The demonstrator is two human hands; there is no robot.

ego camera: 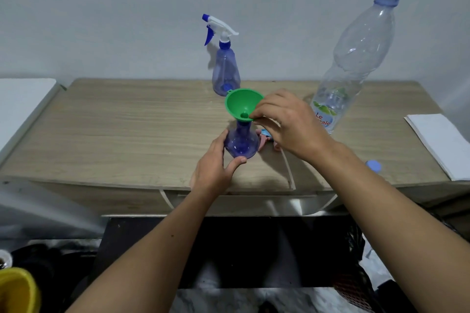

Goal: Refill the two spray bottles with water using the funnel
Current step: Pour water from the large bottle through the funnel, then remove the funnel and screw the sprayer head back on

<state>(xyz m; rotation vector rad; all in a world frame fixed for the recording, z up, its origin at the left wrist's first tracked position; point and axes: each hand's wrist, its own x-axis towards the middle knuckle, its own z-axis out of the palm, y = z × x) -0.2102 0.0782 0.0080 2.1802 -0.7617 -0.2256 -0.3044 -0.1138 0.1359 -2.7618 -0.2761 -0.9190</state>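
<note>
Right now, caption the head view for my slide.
Left hand steadies open spray bottle; right hand seats green funnel.

Funnel seated, one bottle open

We see the green funnel (243, 105) upright in the uncapped blue spray bottle (241, 143); the capped spray bottle (225, 68) stands behind it.
</note>
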